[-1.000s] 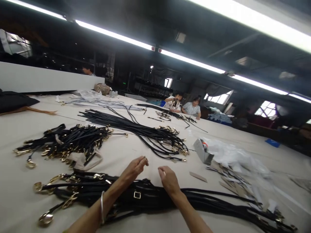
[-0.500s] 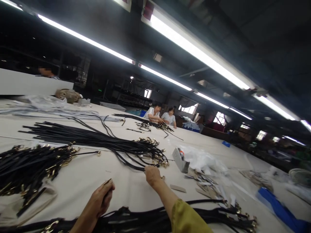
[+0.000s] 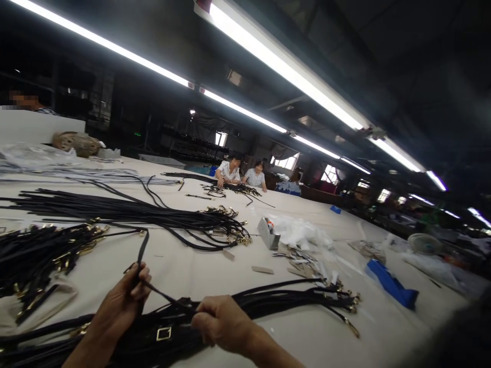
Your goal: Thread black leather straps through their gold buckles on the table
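A narrow black strap (image 3: 164, 294) runs between my two hands above the table. My left hand (image 3: 121, 301) is closed on it, and part of the strap stands up above the fingers. A small dark tip also shows at that hand; I cannot make out what it is. My right hand (image 3: 226, 321) is closed in a fist round the strap, to the right. Below both hands lies a bundle of black straps (image 3: 284, 301) with gold-coloured clasps. A gold square buckle (image 3: 163, 334) shows between my wrists.
More black straps (image 3: 95, 207) lie beyond my hands, and another pile (image 3: 34, 260) is at left. A tape dispenser (image 3: 269, 234) stands near clear plastic (image 3: 307, 232) and card pieces (image 3: 263, 270). A blue object (image 3: 391, 286) lies right. Two people (image 3: 240, 174) sit across the table.
My right hand has come back from the far strap bundle towards me, and a strap now stretches between both hands. My left hand has moved slightly left. The view has shifted.
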Tool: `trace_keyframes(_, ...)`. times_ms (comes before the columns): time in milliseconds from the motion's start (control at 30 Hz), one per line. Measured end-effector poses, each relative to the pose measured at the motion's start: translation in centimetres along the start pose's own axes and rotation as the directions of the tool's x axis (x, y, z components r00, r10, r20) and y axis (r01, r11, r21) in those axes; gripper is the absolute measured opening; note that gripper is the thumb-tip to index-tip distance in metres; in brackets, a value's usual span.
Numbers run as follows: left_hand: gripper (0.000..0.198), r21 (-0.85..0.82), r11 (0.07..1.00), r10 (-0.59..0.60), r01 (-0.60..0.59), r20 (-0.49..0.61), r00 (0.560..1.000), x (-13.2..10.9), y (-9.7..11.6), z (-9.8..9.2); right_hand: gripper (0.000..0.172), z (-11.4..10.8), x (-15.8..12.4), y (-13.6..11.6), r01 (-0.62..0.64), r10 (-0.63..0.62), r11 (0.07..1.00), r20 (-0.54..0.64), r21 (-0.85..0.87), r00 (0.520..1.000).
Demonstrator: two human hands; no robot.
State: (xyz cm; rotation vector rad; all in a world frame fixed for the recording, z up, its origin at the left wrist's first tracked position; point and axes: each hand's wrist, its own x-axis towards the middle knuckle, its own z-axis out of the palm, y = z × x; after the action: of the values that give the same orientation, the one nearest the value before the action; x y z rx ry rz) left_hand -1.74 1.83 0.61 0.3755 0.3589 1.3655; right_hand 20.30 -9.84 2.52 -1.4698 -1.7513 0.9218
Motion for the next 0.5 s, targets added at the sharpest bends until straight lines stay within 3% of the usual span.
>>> trace_keyframes(133,0.018,0.064,0.998,0.023,-0.021,-0.039,0.999,-0.2,-0.1,1.2,0.011,-2.3,-5.8,3.4,-0.133,0.131,0.983,0.021,0.129,0.991)
trace_keyframes(233,0.019,0.102,0.994,0.054,-0.046,-0.070,0.996,-0.6,-0.6,2.6,0.019,-4.3,-9.7,6.3,-0.172,0.172,0.985,-0.082,0.018,0.982)
trace_keyframes(367,0.021,0.077,0.993,0.104,-0.094,-0.127,0.986,-0.8,0.1,3.4,0.031,-8.6,-14.3,13.0,-0.069,-0.028,0.957,-0.329,-0.282,0.944)
trace_keyframes(433,0.021,0.072,0.990,0.132,-0.122,-0.151,0.980,-0.9,1.0,3.3,0.033,-11.7,-16.4,17.2,-0.058,-0.161,0.902,-0.458,-0.429,0.874)
trace_keyframes(500,0.020,0.069,0.986,0.162,-0.152,-0.172,0.972,-1.1,1.9,3.0,0.032,-15.4,-18.4,21.1,-0.131,-0.253,0.806,-0.536,-0.577,0.806)
